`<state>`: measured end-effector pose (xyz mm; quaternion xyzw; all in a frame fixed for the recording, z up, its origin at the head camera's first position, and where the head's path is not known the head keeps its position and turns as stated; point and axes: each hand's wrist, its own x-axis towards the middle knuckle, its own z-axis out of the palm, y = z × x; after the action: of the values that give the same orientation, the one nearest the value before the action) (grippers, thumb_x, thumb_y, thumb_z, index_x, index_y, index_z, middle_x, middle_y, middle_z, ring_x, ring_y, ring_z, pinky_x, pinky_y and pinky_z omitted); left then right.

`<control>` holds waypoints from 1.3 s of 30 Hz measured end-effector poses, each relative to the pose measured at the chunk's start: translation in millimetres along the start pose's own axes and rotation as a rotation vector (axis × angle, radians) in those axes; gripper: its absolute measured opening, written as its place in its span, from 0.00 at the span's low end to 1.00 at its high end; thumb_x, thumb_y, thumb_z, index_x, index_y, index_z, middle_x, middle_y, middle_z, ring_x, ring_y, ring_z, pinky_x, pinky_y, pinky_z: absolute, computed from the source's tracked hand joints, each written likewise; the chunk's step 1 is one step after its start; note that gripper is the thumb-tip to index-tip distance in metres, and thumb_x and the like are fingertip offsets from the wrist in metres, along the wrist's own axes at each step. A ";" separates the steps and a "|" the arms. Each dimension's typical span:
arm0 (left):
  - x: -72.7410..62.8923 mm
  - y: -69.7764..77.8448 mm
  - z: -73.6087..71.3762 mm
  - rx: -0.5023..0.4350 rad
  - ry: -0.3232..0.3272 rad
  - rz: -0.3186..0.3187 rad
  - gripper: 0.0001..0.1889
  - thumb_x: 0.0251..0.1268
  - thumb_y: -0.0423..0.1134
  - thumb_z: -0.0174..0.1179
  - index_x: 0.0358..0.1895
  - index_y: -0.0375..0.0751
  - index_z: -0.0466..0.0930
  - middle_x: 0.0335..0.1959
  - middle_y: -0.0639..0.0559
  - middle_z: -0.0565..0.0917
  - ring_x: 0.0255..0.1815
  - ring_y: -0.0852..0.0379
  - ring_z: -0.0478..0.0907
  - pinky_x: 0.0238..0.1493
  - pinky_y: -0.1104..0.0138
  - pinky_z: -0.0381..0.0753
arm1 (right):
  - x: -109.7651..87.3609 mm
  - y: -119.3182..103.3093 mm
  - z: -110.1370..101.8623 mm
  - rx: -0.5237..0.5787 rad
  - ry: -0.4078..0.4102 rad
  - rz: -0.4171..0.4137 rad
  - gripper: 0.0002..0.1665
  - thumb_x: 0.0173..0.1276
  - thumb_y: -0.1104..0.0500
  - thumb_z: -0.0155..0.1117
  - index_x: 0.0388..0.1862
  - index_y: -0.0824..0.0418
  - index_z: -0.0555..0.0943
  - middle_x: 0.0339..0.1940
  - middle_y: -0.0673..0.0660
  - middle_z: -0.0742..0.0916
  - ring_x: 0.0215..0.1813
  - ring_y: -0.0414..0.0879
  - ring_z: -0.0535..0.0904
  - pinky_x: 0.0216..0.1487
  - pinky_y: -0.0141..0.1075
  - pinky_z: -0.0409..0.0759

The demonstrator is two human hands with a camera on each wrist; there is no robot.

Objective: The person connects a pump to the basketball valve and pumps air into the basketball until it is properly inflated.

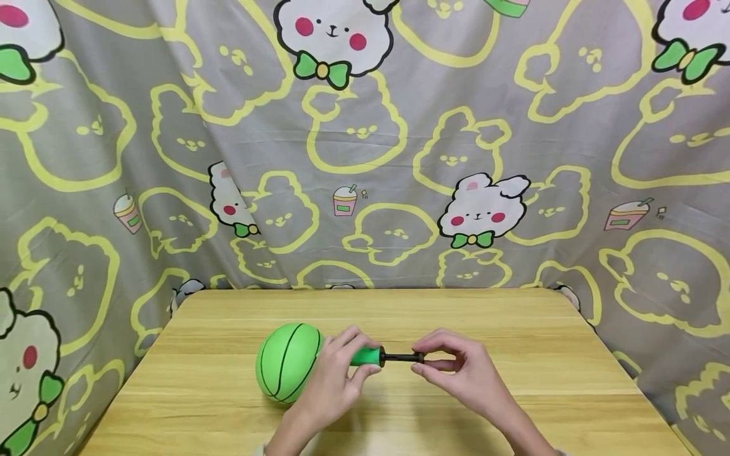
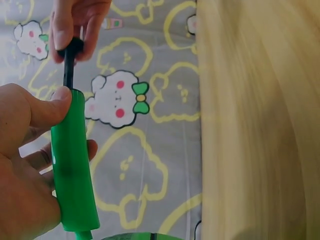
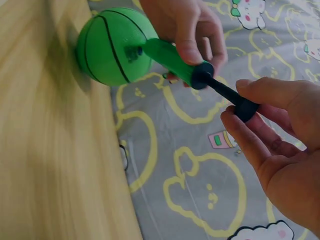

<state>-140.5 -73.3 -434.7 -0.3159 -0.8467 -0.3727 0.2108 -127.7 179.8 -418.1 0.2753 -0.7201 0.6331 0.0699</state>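
Note:
A green ball (image 1: pixel 288 362) with black lines rests on the table, left of both hands. My left hand (image 1: pixel 340 373) grips the green barrel of a small hand pump (image 2: pixel 75 165), thumb along its near side. The pump's nozzle end points at the ball, and in the right wrist view it meets the ball (image 3: pixel 116 47) near a dark spot; whether a needle is inside cannot be made out. My right hand (image 1: pixel 464 370) pinches the black end knob (image 3: pixel 245 109) between thumb and fingers. A length of black rod (image 1: pixel 402 358) shows between barrel and knob.
The wooden table (image 1: pixel 513 405) spreads under the hands and ball. Behind it and along both sides hangs a grey curtain (image 1: pixel 376 190) printed with yellow outlines and white cartoon animals.

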 end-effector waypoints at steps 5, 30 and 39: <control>1.2 -3.5 -5.5 0.003 0.023 -0.003 0.15 0.55 0.36 0.76 0.44 0.50 0.84 0.41 0.65 0.78 0.41 0.69 0.77 0.49 0.57 0.71 | -0.5 -2.1 -13.3 0.003 -0.008 -0.011 0.15 0.60 0.71 0.76 0.45 0.63 0.86 0.46 0.61 0.86 0.50 0.51 0.86 0.44 0.46 0.86; 1.7 -7.1 -8.1 0.010 0.076 0.019 0.12 0.60 0.42 0.71 0.46 0.48 0.84 0.40 0.64 0.78 0.38 0.69 0.75 0.46 0.61 0.68 | 1.0 -8.1 -34.2 0.002 0.015 -0.013 0.15 0.60 0.74 0.75 0.46 0.66 0.86 0.46 0.61 0.88 0.49 0.49 0.86 0.43 0.47 0.86; 1.0 -3.4 -4.1 0.014 0.085 0.028 0.13 0.58 0.39 0.73 0.46 0.46 0.85 0.39 0.64 0.77 0.39 0.68 0.76 0.45 0.62 0.67 | 1.2 -5.0 -23.4 0.005 0.060 -0.010 0.15 0.58 0.74 0.76 0.44 0.66 0.87 0.44 0.60 0.89 0.47 0.48 0.87 0.41 0.46 0.86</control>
<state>-143.1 -77.9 -433.2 -0.3101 -0.8350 -0.3769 0.2540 -132.0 201.5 -408.7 0.2602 -0.7145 0.6426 0.0939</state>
